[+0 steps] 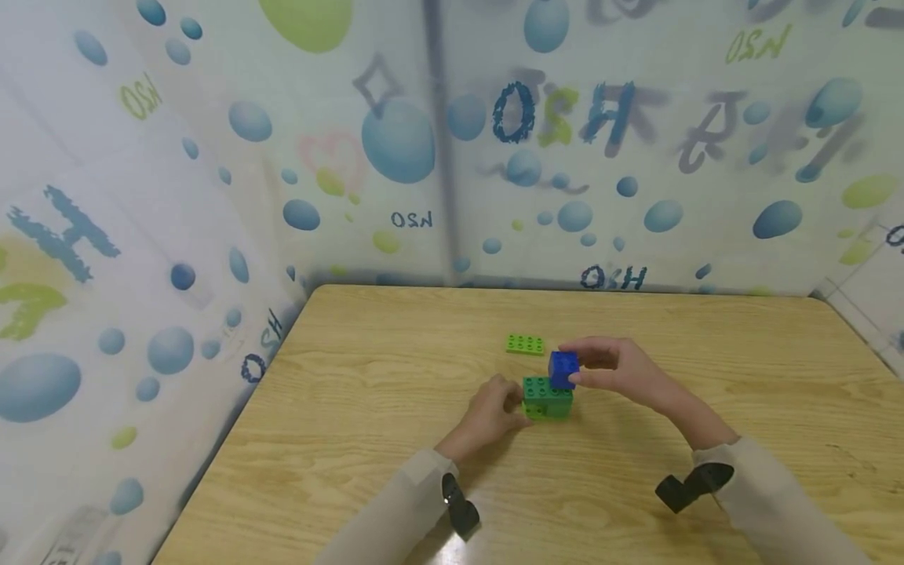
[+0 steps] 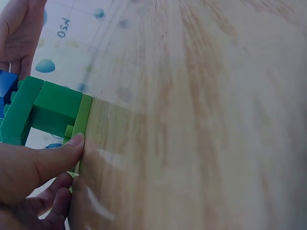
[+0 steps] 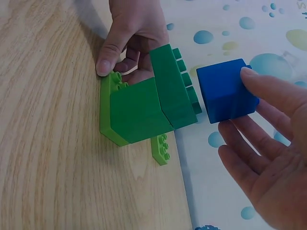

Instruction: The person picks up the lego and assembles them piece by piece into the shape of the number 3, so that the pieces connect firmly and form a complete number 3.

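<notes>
My left hand (image 1: 489, 412) pinches the end of a light green base plate (image 3: 106, 108), thumb on one side and fingers on the other. A green block (image 3: 136, 112) stands on part of that plate, and a longer green brick (image 3: 173, 91) lies across the top, overhanging toward my left hand. Between thumb and fingers my right hand (image 1: 628, 373) holds a blue brick (image 3: 225, 91). In the right wrist view a gap separates the blue brick from the top studs; in the head view it overlaps the stack's right end.
A loose light green plate (image 1: 525, 344) with studs lies on the wooden table (image 1: 395, 353), just behind the stack. A patterned curtain (image 1: 494, 196) hangs beyond the table's far edge and along its left side. Each wrist wears a dark band with a camera.
</notes>
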A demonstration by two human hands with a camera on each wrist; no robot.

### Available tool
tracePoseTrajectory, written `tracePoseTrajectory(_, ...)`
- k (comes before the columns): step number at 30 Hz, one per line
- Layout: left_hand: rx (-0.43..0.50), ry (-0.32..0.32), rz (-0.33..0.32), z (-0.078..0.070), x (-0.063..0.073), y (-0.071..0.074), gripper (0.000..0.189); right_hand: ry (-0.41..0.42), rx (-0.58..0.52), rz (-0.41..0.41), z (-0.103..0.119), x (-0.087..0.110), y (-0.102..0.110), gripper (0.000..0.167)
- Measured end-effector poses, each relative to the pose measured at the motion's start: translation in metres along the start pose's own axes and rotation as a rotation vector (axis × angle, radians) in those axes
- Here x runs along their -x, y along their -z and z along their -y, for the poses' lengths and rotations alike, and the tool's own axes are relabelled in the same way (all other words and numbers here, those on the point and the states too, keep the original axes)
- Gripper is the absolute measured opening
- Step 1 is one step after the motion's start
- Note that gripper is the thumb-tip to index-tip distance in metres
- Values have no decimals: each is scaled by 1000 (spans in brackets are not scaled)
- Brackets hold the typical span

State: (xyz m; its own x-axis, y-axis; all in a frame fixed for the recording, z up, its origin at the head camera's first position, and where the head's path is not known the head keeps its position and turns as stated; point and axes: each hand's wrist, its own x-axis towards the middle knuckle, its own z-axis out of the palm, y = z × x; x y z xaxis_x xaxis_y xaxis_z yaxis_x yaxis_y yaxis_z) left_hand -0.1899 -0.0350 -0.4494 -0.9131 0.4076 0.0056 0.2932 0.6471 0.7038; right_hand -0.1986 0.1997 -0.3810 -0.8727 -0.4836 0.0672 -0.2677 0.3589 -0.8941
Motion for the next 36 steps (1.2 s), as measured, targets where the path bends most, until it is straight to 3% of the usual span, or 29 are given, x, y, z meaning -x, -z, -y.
tracePoseTrajectory(26,17,17,7,-1,1,0,32,20,19,-13,-3,6,-7,43)
tracePoseTrajectory(36,8,1,10,0,0,0,32,89,18,-3,-10,2,-8,40)
